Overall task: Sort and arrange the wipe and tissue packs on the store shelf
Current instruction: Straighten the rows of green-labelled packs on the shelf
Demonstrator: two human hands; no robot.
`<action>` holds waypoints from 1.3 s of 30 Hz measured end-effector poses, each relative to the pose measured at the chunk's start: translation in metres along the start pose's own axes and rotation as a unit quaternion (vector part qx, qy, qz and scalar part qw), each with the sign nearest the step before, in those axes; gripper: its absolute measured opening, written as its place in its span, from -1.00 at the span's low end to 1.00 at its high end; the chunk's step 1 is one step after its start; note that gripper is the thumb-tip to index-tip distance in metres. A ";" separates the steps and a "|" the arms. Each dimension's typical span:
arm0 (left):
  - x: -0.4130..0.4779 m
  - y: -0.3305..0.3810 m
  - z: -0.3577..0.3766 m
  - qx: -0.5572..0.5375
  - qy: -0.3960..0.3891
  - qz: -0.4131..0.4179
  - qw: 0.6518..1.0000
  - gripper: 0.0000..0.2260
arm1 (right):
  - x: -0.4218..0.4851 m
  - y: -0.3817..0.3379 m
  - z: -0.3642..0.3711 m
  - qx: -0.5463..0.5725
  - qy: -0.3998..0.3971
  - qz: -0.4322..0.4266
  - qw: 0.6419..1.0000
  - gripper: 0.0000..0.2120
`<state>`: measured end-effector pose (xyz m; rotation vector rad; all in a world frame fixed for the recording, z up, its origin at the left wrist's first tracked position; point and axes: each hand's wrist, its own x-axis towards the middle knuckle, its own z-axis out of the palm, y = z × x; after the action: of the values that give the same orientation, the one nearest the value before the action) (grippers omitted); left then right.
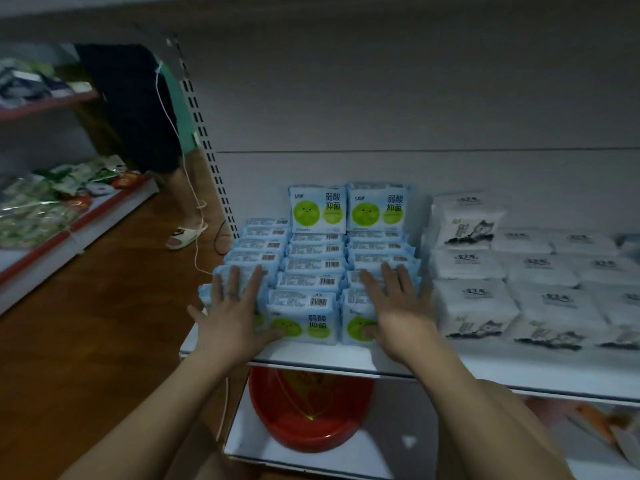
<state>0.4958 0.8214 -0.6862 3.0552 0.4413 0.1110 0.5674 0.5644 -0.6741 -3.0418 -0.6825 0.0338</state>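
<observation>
Fingers of the left hand lie straight and spread on the left row of blue wipe packs, near the front left corner of the shelf. The right hand rests flat on the right row, its fingers apart too. White tissue packs sit just beside the wipes, toward the shelf's right end.
</observation>
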 end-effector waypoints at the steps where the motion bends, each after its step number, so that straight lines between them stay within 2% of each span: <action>1: 0.003 -0.001 0.002 -0.029 -0.007 -0.003 1.000 0.03 | 0.000 0.000 0.002 0.000 0.011 -0.003 1.000 -0.16; 6: 0.008 -0.011 0.004 -0.041 0.011 0.030 0.999 -0.01 | -0.008 -0.003 0.007 -0.017 0.069 0.005 0.997 -0.09; 8: 0.005 -0.011 0.003 0.001 0.023 0.028 0.999 -0.06 | -0.015 -0.012 0.009 -0.022 0.095 0.016 0.995 -0.01; 10: 0.002 -0.008 0.005 0.057 0.069 0.030 0.995 -0.07 | -0.019 -0.016 0.012 0.001 0.137 0.036 0.990 0.07; 12: 0.001 0.001 0.007 0.076 0.105 0.043 0.991 -0.08 | -0.021 -0.017 0.022 0.012 0.173 0.040 0.984 0.05; 15: 0.003 0.016 0.005 0.114 0.073 0.024 0.991 -0.18 | -0.020 -0.019 0.027 0.024 0.150 0.041 0.988 -0.01; 18: 0.002 0.025 0.001 0.135 0.073 0.008 0.988 -0.19 | -0.020 -0.017 0.029 0.037 0.133 0.048 0.989 -0.04; 22: -0.015 0.027 0.008 0.081 0.148 0.106 0.980 -0.10 | -0.028 -0.019 0.016 0.036 0.170 0.040 0.984 -0.08; 25: -0.025 0.046 0.011 0.074 0.116 0.132 0.982 -0.13 | -0.036 -0.014 0.014 0.040 0.158 0.044 0.986 -0.10; 28: -0.021 0.071 0.009 0.073 0.069 0.095 0.990 -0.24 | -0.033 -0.012 0.021 0.050 0.130 0.060 0.988 -0.04; 31: -0.010 0.088 0.008 0.076 0.053 0.061 0.994 -0.29 | -0.023 -0.005 0.032 0.041 0.143 0.059 0.987 -0.06; 36: -0.010 0.090 0.008 0.090 0.054 0.064 0.992 -0.28 | -0.021 -0.003 0.036 0.027 0.176 0.059 0.982 -0.13; 39: -0.019 0.084 0.004 0.088 0.066 0.076 0.991 -0.18 | -0.023 -0.007 0.035 0.029 0.180 0.072 0.981 -0.08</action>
<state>0.5015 0.7358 -0.6861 3.2650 0.2346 0.2971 0.5428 0.5618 -0.7083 -2.9158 -0.4237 -0.4722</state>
